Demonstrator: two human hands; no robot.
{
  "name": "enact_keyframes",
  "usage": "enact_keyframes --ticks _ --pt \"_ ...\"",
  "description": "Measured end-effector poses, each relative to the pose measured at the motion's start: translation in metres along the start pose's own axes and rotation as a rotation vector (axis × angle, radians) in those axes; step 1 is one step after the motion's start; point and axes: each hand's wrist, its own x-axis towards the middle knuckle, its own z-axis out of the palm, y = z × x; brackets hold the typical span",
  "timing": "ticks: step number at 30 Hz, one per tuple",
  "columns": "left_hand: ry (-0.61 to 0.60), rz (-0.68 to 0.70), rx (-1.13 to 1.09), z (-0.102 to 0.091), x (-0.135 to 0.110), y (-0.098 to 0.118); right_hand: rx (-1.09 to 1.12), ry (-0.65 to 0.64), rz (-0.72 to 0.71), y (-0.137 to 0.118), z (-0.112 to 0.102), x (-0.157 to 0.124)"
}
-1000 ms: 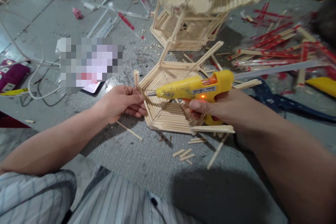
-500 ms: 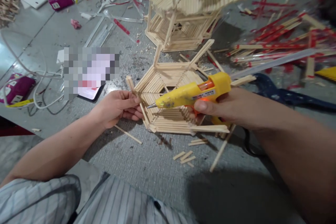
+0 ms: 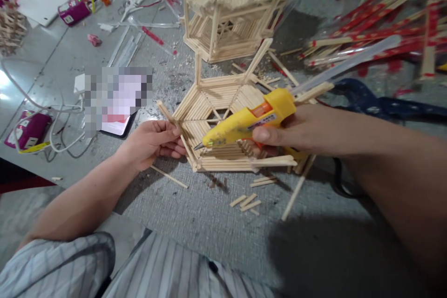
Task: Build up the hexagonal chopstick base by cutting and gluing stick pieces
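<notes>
A hexagonal frame of wooden sticks [image 3: 216,102] lies on the grey mat in front of me. My left hand [image 3: 150,142] pinches the frame's left corner, where a short stick [image 3: 166,112] juts up and leans left. My right hand [image 3: 300,130] grips a yellow glue gun [image 3: 247,121] with a clear glue stick [image 3: 345,63] out its back. The nozzle points down-left at the frame's left side, just right of my left fingers.
A taller stick pavilion [image 3: 230,4] stands behind the frame. Loose stick offcuts [image 3: 246,202] lie in front. Red-wrapped sticks [image 3: 370,28] cover the right. A phone [image 3: 117,121], white cables [image 3: 56,111] and magenta boxes [image 3: 28,130] sit at left. A dark cable [image 3: 377,104] runs right.
The glue gun's nozzle has dropped and tilted down toward the frame's left side. The upright corner stick now leans further left. The view has shifted, so everything sits slightly lower and leftward.
</notes>
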Motion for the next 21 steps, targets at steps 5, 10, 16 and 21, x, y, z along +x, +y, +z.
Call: enact_keyframes --ticks 5,10,16,21 --pt "0.031 0.01 0.056 -0.0006 -0.0007 0.002 -0.079 -0.004 0.004 0.0019 -0.0019 0.0009" --pt "0.071 -0.006 0.086 0.0017 -0.0016 0.0053 -0.029 0.02 -0.002 0.0005 -0.0008 0.0021" --pt "0.057 0.007 0.065 0.0031 -0.0005 0.0053 0.048 -0.009 -0.023 -0.0015 0.0 0.0009" --pt "0.022 -0.008 0.009 0.0042 -0.0001 0.0018 -0.013 -0.034 0.044 -0.003 0.0008 0.0002"
